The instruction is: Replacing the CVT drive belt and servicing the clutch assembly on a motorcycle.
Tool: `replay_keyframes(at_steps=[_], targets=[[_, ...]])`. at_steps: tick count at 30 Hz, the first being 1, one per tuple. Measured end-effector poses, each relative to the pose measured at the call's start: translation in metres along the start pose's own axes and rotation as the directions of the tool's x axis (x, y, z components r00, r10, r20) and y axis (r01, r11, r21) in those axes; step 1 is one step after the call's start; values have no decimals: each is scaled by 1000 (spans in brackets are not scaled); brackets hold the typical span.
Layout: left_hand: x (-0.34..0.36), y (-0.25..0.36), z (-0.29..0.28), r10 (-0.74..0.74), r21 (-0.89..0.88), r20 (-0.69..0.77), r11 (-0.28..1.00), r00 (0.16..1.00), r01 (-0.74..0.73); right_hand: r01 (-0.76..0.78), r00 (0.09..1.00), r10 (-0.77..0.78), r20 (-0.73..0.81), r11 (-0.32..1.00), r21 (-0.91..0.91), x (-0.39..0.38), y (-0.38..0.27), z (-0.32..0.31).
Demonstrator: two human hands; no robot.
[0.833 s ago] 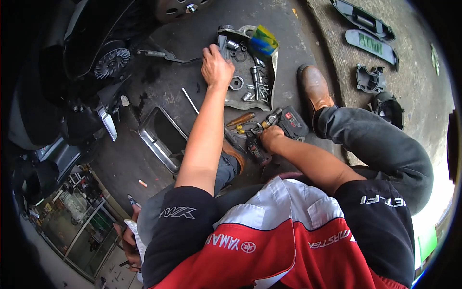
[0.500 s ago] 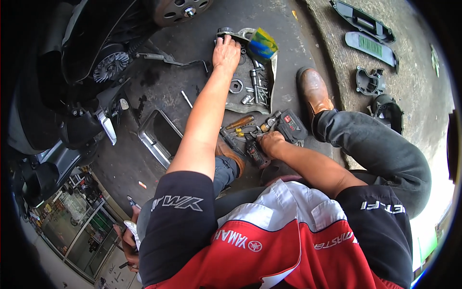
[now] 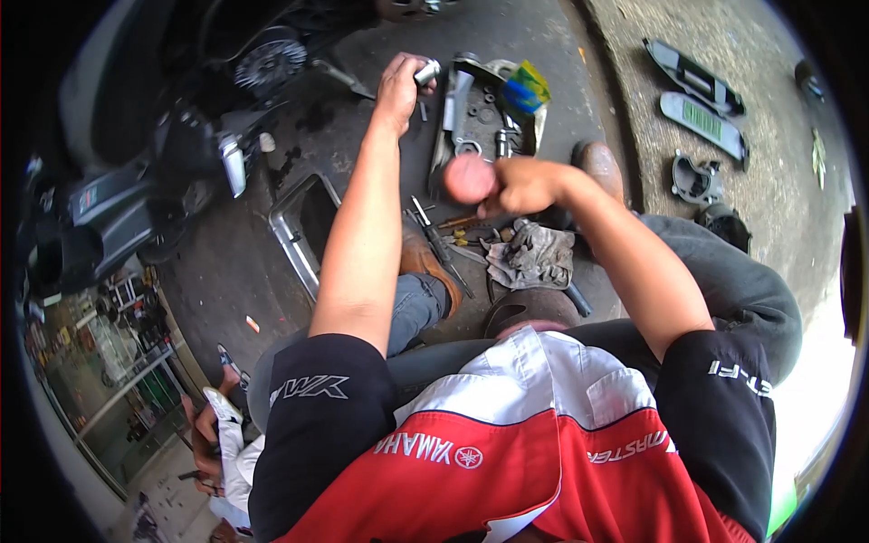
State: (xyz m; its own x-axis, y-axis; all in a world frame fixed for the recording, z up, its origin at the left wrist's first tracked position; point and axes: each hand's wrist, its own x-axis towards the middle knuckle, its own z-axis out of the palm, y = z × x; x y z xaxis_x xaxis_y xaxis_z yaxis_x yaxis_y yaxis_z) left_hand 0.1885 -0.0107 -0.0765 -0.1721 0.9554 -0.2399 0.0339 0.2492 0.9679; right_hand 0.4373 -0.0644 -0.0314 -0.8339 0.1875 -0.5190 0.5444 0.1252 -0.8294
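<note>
My left hand (image 3: 396,92) is closed around a short silver socket (image 3: 427,72), whose end sticks out past the fingers, just left of the metal tray (image 3: 543,131). My right hand (image 3: 528,186) is closed and raised over the tray's near edge. It grips a cordless driver (image 3: 470,178), which shows mostly as a blurred, round reddish end; the rest is hidden by the hand. In the tray lie a long grey metal part (image 3: 457,104), a ring (image 3: 467,147), small sockets (image 3: 503,143) and a yellow-blue packet (image 3: 526,88).
A crumpled grey rag (image 3: 532,256), a screwdriver (image 3: 459,220) and other hand tools lie between my boots. An open-framed part (image 3: 303,240) lies on the left floor, beside a partly dismantled motorbike (image 3: 127,199). Black covers (image 3: 694,77) line the right side. Another person (image 3: 226,443) sits lower left.
My left hand has come out of the tray and moved left, now with the socket. My right hand has lifted the driver from the floor toward the tray, uncovering the rag.
</note>
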Motion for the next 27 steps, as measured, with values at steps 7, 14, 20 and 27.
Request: replay_keyframes(at_steps=[7,14,20,27], targets=[[-53,28,-8,-65,-588,69,803,996,93,301,801,-160,-577,940,158,-44,-36,-23],[-70,55,20,-26,-690,7,723,1000,23,307,780,-130,-612,932,193,-40,-50,-1],[-67,53,22,42,-676,20,736,999,-17,349,755,-149,-638,916,198,-49,-63,-1],[-65,60,39,99,-788,-8,612,995,-67,325,758,-119,-642,921,213,-47,-54,-9]])
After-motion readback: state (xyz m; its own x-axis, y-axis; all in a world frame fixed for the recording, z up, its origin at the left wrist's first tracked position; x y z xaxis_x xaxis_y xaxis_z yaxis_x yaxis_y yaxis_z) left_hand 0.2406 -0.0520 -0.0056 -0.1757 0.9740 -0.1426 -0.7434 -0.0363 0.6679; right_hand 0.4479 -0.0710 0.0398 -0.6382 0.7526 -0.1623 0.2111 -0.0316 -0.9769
